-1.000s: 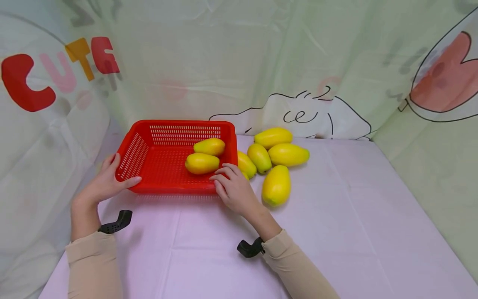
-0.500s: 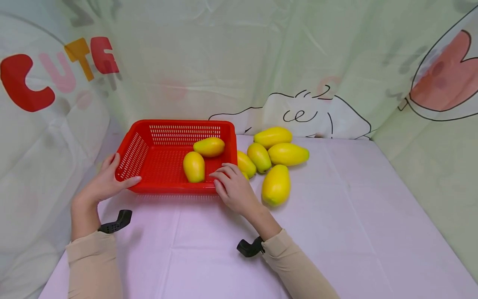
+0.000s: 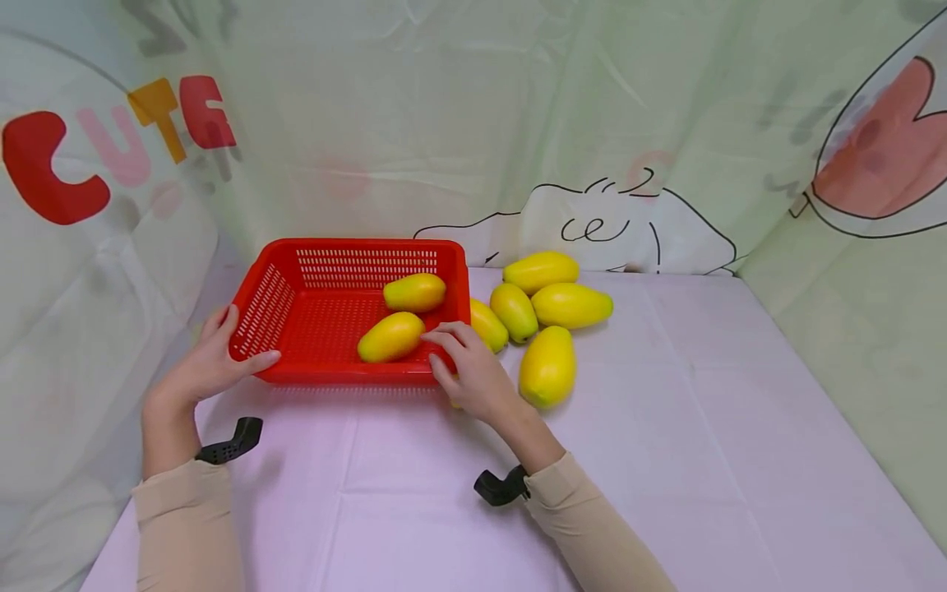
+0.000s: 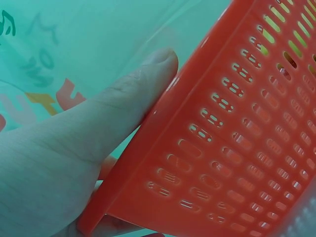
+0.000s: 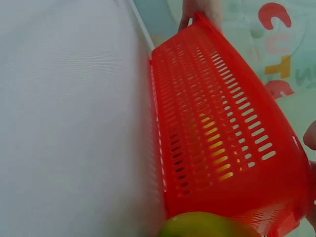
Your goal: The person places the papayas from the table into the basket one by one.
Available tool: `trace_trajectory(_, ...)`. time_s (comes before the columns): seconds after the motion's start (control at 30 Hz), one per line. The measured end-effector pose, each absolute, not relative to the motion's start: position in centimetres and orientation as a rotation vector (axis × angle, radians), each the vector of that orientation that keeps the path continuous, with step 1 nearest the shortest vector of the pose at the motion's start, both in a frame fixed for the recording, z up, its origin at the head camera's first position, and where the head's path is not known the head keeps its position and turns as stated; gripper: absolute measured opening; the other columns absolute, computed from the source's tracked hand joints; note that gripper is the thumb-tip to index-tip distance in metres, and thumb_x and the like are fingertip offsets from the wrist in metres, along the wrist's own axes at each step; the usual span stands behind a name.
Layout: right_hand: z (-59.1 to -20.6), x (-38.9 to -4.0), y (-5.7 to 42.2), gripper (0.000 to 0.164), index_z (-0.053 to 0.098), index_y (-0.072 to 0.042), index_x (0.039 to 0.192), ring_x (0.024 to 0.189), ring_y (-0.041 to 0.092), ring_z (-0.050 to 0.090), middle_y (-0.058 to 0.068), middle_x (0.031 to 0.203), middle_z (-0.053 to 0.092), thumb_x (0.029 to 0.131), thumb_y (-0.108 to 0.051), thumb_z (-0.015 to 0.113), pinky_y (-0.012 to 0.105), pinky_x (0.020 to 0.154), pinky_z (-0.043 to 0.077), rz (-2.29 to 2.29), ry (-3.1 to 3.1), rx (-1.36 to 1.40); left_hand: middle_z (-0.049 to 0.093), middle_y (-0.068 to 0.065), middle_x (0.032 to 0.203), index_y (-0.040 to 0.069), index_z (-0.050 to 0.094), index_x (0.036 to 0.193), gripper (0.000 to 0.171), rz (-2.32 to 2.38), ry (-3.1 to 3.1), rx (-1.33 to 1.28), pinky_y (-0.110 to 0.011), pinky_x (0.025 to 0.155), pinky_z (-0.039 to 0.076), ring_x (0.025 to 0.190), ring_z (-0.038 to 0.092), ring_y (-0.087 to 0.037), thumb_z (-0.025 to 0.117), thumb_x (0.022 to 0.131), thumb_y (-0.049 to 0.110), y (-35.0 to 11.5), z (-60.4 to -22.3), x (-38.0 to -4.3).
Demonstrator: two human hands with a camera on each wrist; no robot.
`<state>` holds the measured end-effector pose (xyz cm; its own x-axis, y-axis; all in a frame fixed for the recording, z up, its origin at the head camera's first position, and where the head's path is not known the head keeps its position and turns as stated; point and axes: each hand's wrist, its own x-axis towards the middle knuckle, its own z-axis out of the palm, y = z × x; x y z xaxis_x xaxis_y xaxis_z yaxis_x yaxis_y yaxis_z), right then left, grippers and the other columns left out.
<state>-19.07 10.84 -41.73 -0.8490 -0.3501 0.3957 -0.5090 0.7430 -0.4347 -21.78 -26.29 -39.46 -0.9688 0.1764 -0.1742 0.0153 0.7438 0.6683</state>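
Left hand (image 3: 210, 355) is gripping the red basket (image 3: 320, 327) by its front left corner, while the right hand (image 3: 477, 378) is dangling its fingers over the rim at the front right one. A yellow fruit (image 3: 390, 337) is lying inside, right by that hand's fingertips, and a second fruit (image 3: 414, 293) is sitting just beyond it. Five more fruits (image 3: 514, 312) are hanging out on the pale cloth (image 3: 666, 427), beyond and right of the right hand.

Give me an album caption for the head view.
Left hand gripping a red basket with two yellow fruits inside, right hand at its corner, more fruits on the table.
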Motion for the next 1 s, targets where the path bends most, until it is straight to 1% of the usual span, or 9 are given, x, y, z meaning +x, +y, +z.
trace_trajectory(0.13,-41.2,-19.0,11.4,0.033,0.059,-0.019,0.124,0.116,0.014,0.049,-0.001,0.124,0.053,0.091,-0.021,0.061,0.033,0.095,0.051,0.818,-2.616,0.666,-0.014,-0.022,0.156,0.008,-0.017,0.15,0.113,1.048,2.715,0.162,-0.062,0.091,0.046,0.136,0.01,-0.051,0.062,0.084,0.056,-26.1,-39.5,-21.7)
trace_trajectory(0.4,-38.9,-19.1,13.6,0.034,0.058,-0.014,0.125,0.118,0.018,0.05,0.005,0.127,0.053,0.092,-0.017,0.06,0.035,0.096,0.051,0.853,-2.503,0.581,-0.015,-0.021,0.156,0.008,-0.017,0.149,0.114,1.047,2.717,0.155,-0.063,0.093,0.045,0.136,0.009,-0.051,0.062,0.083,0.056,-26.1,-39.6,-21.7)
trace_trajectory(0.53,-37.8,-19.2,15.3,0.035,0.056,-0.013,0.128,0.122,0.02,0.048,0.007,0.128,0.051,0.093,-0.014,0.059,0.038,0.101,0.047,0.898,-2.442,0.498,-0.016,-0.021,0.156,0.009,-0.018,0.149,0.114,1.052,2.716,0.152,-0.063,0.093,0.045,0.136,0.008,-0.051,0.061,0.084,0.057,-26.2,-39.7,-21.7)
trace_trajectory(0.6,-37.4,-19.4,16.3,0.035,0.056,-0.011,0.128,0.12,0.021,0.049,0.008,0.128,0.05,0.093,-0.012,0.058,0.039,0.104,0.045,0.925,-2.391,0.469,-0.016,-0.021,0.156,0.009,-0.018,0.149,0.113,1.052,2.715,0.149,-0.064,0.094,0.043,0.137,0.007,-0.051,0.061,0.084,0.057,-26.2,-39.7,-21.7)
trace_trajectory(0.8,-37.0,-20.2,19.6,0.034,0.056,-0.007,0.126,0.116,0.026,0.05,0.013,0.126,0.049,0.093,-0.009,0.055,0.042,0.104,0.042,0.924,-2.274,0.327,-0.017,-0.022,0.156,0.007,-0.018,0.149,0.112,1.042,2.712,0.143,-0.066,0.096,0.04,0.137,0.005,-0.052,0.06,0.085,0.056,-26.2,-39.5,-21.6)
trace_trajectory(0.9,-36.9,-20.5,21.3,0.035,0.055,-0.005,0.127,0.119,0.03,0.048,0.016,0.127,0.047,0.092,-0.008,0.055,0.045,0.106,0.04,0.926,-2.258,0.236,-0.017,-0.021,0.156,0.007,-0.018,0.149,0.112,1.037,2.712,0.149,-0.066,0.096,0.04,0.138,0.004,-0.052,0.06,0.085,0.057,-26.2,-39.4,-21.5)
trace_trajectory(1.0,-36.8,-20.6,23.0,0.041,0.051,-0.006,0.133,0.124,0.034,0.043,0.019,0.133,0.04,0.092,-0.011,0.055,0.048,0.107,0.037,0.94,-2.327,0.113,-0.018,-0.021,0.156,0.007,-0.018,0.149,0.113,1.036,2.713,0.155,-0.066,0.096,0.04,0.138,0.004,-0.051,0.06,0.085,0.057,-26.2,-39.3,-21.5)
